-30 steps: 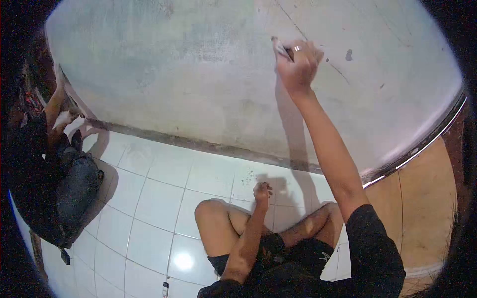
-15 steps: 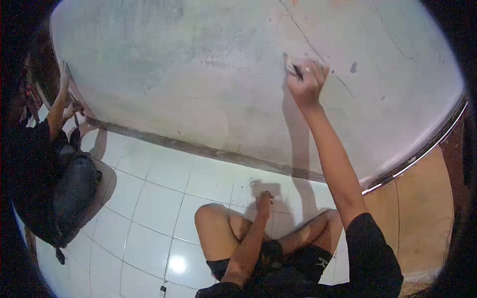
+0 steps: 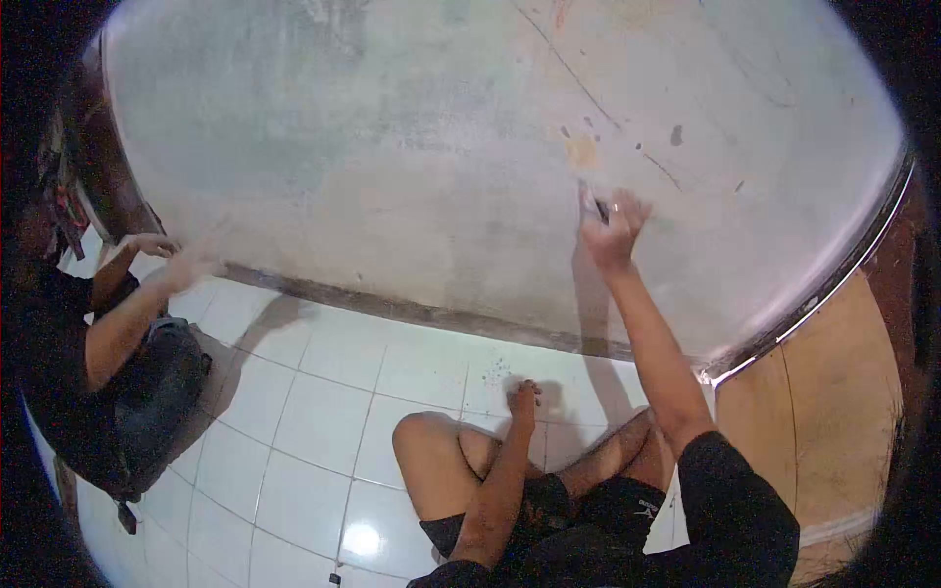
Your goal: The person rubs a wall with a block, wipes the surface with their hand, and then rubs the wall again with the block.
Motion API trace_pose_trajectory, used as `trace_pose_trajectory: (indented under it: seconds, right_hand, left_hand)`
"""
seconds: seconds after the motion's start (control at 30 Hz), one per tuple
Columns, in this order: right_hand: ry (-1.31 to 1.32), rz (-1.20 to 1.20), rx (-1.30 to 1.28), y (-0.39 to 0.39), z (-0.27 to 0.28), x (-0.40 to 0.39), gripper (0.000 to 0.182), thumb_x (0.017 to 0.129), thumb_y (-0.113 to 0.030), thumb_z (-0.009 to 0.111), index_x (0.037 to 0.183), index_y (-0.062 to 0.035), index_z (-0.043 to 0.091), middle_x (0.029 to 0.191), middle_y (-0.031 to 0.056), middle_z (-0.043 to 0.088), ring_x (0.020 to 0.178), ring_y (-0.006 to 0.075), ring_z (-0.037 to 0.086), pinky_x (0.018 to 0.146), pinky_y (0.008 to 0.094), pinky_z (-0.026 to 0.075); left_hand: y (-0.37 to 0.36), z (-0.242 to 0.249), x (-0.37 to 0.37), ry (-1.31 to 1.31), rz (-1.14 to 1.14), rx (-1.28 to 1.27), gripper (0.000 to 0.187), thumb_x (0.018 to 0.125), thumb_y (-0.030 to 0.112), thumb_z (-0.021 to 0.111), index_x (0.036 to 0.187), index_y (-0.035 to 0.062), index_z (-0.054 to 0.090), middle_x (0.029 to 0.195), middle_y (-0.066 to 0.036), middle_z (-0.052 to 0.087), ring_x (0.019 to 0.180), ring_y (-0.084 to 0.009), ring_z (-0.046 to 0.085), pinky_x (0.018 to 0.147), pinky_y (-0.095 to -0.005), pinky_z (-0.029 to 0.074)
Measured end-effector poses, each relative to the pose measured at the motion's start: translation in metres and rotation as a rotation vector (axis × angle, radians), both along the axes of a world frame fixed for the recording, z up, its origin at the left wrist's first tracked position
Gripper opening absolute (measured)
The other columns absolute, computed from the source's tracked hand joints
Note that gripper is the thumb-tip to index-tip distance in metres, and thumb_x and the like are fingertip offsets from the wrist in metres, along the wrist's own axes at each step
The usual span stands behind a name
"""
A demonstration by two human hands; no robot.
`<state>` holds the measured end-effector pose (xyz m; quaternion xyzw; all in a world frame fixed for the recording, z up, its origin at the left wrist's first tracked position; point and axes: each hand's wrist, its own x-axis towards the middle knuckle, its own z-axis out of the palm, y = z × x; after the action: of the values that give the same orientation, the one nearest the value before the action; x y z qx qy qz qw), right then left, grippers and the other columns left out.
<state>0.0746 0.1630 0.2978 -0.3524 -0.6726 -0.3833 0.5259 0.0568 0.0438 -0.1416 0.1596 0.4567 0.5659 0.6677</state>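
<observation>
My right hand (image 3: 612,233) is raised to the pale wall (image 3: 441,186), closed round a small tool (image 3: 600,208) with a dark handle and a pale, narrow tip. The tip is at the wall, just below a yellowish bare patch (image 3: 581,152); the tool's exact kind is too blurred to tell. Low over my crossed legs, my left hand (image 3: 524,397) is curled closed above the white tiles. What it holds, if anything, is hidden. Small flakes (image 3: 500,370) lie scattered on the floor just beyond it.
At the left sits another person in a dark shirt (image 3: 59,333), one hand (image 3: 191,269) blurred, with a dark bag (image 3: 162,402) alongside. A brown wooden panel (image 3: 833,392) stands at the right. Dark marks and a long crack (image 3: 569,71) run across the wall.
My right hand has moved down the wall with the tool, and the yellowish patch now shows above it. The other person's hands have come down from the wall's left edge. My left hand stays low.
</observation>
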Motion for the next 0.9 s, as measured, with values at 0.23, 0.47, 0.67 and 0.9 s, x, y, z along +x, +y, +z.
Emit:
trace_pose_trajectory:
  seconds: [0.23, 0.47, 0.67, 0.9]
  right_hand:
    - [-0.011, -0.168, -0.617, -0.071, -0.19, 0.086, 0.031, 0.085, -0.029, 0.063, 0.098, 0.0001, 0.061, 0.103, 0.0224, 0.058, 0.099, 0.042, 0.052, 0.087, 0.054, 0.041]
    - [-0.128, 0.029, -0.892, -0.166, -0.326, 0.14, 0.02, 0.082, -0.01, 0.064, 0.097, 0.0022, 0.059, 0.088, 0.0196, 0.06, 0.082, 0.0346, 0.059, 0.074, 0.0471, 0.047]
    - [0.375, 0.172, -1.202, -0.197, -0.34, 0.112, 0.022, 0.08, -0.01, 0.065, 0.097, 0.0027, 0.057, 0.088, 0.0199, 0.06, 0.085, 0.0361, 0.059, 0.081, 0.0473, 0.048]
    - [0.51, 0.388, -1.31, -0.191, -0.304, 0.109, 0.028, 0.076, -0.012, 0.072, 0.096, 0.0008, 0.056, 0.089, 0.0139, 0.059, 0.082, 0.0256, 0.06, 0.073, 0.0373, 0.049]
  left_hand:
    - [-0.028, 0.063, -0.027, 0.157, 0.064, 0.023, 0.023, 0.088, 0.019, 0.06, 0.099, -0.0011, 0.061, 0.079, -0.011, 0.066, 0.06, -0.0177, 0.062, 0.047, -0.0302, 0.049]
    - [-0.032, 0.064, -0.004, -0.066, -0.055, 0.261, 0.026, 0.09, 0.026, 0.061, 0.095, 0.0013, 0.065, 0.068, -0.008, 0.063, 0.06, -0.0152, 0.061, 0.05, -0.0295, 0.047]
    - [-0.036, 0.105, -0.011, 0.459, -0.314, 0.221, 0.018, 0.086, 0.019, 0.066, 0.085, 0.0017, 0.068, 0.069, -0.005, 0.064, 0.057, -0.0105, 0.055, 0.051, -0.0279, 0.046]
    - [-0.044, 0.09, -0.019, 0.248, -0.301, 0.073, 0.011, 0.088, 0.01, 0.063, 0.092, 0.0008, 0.067, 0.072, -0.004, 0.064, 0.054, -0.0107, 0.056, 0.049, -0.0247, 0.045]
